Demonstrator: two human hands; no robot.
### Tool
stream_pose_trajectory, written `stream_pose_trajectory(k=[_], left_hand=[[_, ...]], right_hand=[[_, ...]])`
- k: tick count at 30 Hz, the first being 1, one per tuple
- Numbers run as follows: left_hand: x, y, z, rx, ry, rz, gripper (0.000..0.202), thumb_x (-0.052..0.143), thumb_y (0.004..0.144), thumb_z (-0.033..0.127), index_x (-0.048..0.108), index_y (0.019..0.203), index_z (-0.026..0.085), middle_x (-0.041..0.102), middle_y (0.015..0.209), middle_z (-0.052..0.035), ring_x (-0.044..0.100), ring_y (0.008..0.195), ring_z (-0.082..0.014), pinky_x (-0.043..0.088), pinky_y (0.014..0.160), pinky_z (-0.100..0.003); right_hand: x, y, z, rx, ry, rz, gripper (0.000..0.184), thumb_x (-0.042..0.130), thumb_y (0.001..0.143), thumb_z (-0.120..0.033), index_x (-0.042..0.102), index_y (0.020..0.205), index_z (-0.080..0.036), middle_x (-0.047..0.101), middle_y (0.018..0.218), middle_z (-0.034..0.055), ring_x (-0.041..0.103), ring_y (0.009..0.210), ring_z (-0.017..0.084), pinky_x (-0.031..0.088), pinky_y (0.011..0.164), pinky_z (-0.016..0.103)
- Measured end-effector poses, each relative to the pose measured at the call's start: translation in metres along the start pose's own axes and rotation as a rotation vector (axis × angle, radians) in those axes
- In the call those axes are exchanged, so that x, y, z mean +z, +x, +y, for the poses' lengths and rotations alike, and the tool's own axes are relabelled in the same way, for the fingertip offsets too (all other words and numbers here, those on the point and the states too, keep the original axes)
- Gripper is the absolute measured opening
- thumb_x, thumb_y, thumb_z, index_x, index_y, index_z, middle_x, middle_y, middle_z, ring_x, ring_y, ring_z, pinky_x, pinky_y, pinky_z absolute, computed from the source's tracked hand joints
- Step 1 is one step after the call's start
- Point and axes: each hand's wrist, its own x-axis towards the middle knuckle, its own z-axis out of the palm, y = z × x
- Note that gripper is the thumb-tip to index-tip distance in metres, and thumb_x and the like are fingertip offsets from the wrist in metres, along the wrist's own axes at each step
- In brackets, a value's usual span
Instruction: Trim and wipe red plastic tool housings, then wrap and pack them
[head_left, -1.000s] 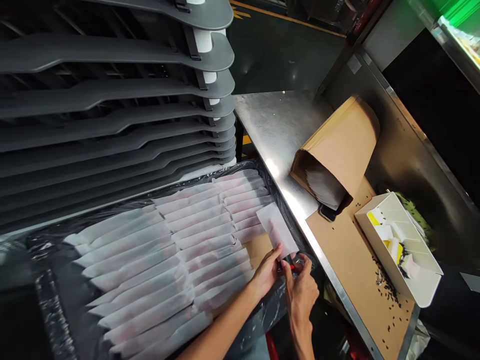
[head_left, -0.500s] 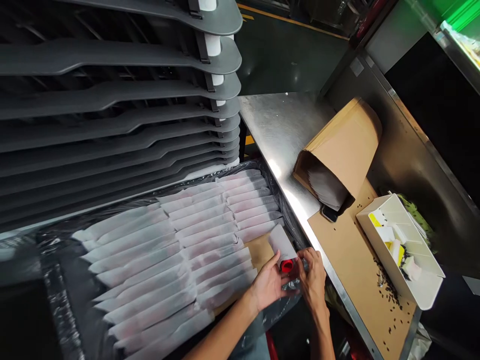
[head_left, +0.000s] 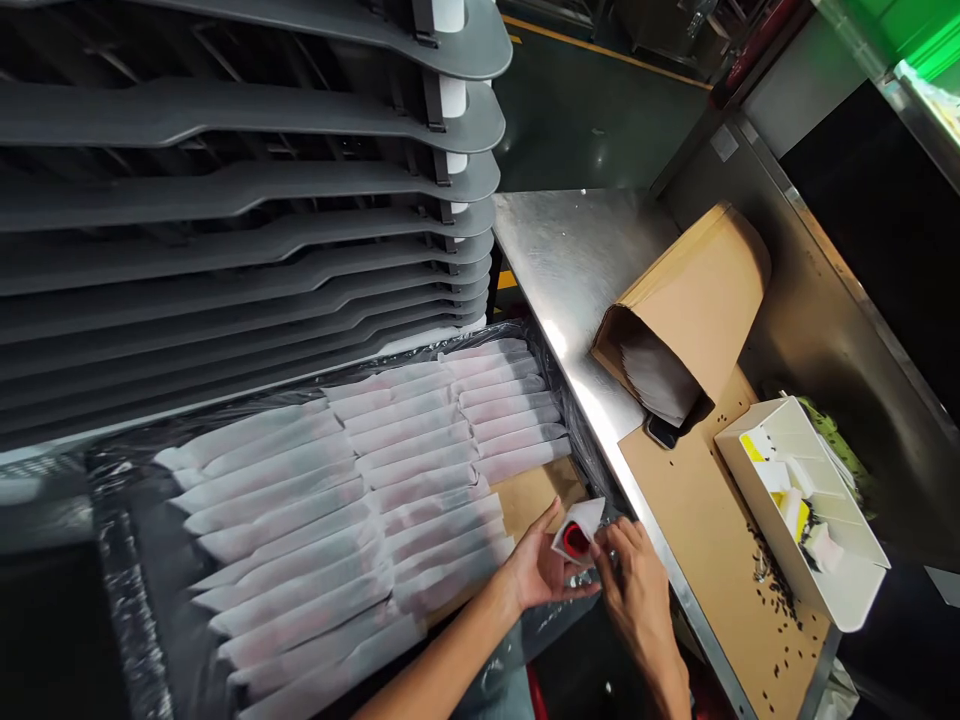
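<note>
left hand (head_left: 534,568) fingers curled round a white paper wrap (head_left: 581,522), red showing inside, right hand (head_left: 639,590) fingers pinching its edge

- No word, number or brand can be read anywhere in view.
- The white paper sleeve (head_left: 579,528) between the left hand (head_left: 541,565) and the right hand (head_left: 641,600) shows no print.
- The yellow-marked cards (head_left: 776,478) in the white tray (head_left: 832,470), beyond the right hand, are too small to read.

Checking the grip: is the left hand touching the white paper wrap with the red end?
Touching. The head view shows the white paper wrap resting on the fingers of the left hand.
</note>
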Motion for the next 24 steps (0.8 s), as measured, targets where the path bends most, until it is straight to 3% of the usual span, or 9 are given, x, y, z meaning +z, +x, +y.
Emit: stream_pose_trajectory(k=[3,6,10,11,15,19,24], left_hand=[[0.006,-0.003,-0.001,-0.007,-0.014,0.016,0.056,0.054,0.086,0.064,0.067,0.091,0.01,0.071,0.075,-0.0107,0.067,0.066,-0.0236,0.056,0.074,-0.043],[0.009,-0.003,0.001,0.065,-0.046,0.072,0.039,0.061,0.088,0.048,0.066,0.086,0.009,0.069,0.067,-0.0082,0.065,0.057,-0.0199,0.054,0.061,-0.031],[0.008,0.001,0.008,0.238,-0.125,0.144,0.017,0.067,0.088,0.029,0.063,0.082,0.013,0.069,0.068,-0.0044,0.065,0.057,-0.0165,0.053,0.06,-0.025],[0.008,0.003,0.008,0.283,-0.144,0.158,0.015,0.067,0.087,0.027,0.063,0.083,0.014,0.069,0.07,-0.0041,0.065,0.058,-0.0159,0.053,0.059,-0.024],[0.01,0.013,0.004,0.438,-0.193,0.2,0.006,0.067,0.088,0.019,0.063,0.084,0.015,0.069,0.073,-0.0034,0.064,0.061,-0.014,0.053,0.061,-0.022],[0.005,0.027,-0.002,0.504,-0.193,0.239,0.006,0.066,0.087,0.014,0.063,0.081,0.015,0.068,0.074,-0.0025,0.063,0.063,-0.0128,0.051,0.062,-0.021],[-0.029,0.039,0.0,0.407,-0.161,0.364,0.005,0.062,0.091,0.016,0.064,0.091,0.011,0.067,0.082,-0.0019,0.061,0.068,-0.0118,0.05,0.065,-0.025]], right_hand=[[-0.005,-0.001,-0.005,-0.029,0.057,-0.042,0.025,0.042,0.098,-0.035,0.055,0.08,-0.024,0.057,0.083,0.0016,0.051,0.08,0.019,0.039,0.077,0.031],[-0.005,-0.006,-0.002,0.092,0.257,-0.034,0.029,0.045,0.096,-0.045,0.055,0.08,-0.023,0.057,0.082,0.0007,0.052,0.078,0.018,0.042,0.074,0.029],[0.008,-0.015,0.014,0.467,0.479,0.39,0.039,0.046,0.09,-0.06,0.055,0.098,-0.022,0.059,0.09,0.0019,0.057,0.083,0.018,0.046,0.073,0.029],[0.015,-0.017,0.017,0.519,0.515,0.418,0.045,0.053,0.086,-0.061,0.055,0.107,-0.022,0.061,0.098,0.0038,0.059,0.088,0.02,0.047,0.076,0.03],[0.058,-0.02,0.029,0.562,0.731,0.184,0.075,0.075,0.069,-0.057,0.049,0.129,-0.02,0.062,0.12,0.01,0.064,0.099,0.025,0.052,0.082,0.033],[0.101,-0.014,0.048,0.618,0.74,0.208,0.063,0.07,0.071,-0.061,0.061,0.112,-0.015,0.071,0.101,0.0101,0.067,0.088,0.026,0.055,0.072,0.034],[0.124,0.01,0.084,0.56,0.701,0.215,0.056,0.074,0.065,-0.059,0.066,0.098,-0.014,0.072,0.082,0.0054,0.067,0.079,0.025,0.054,0.068,0.033]])
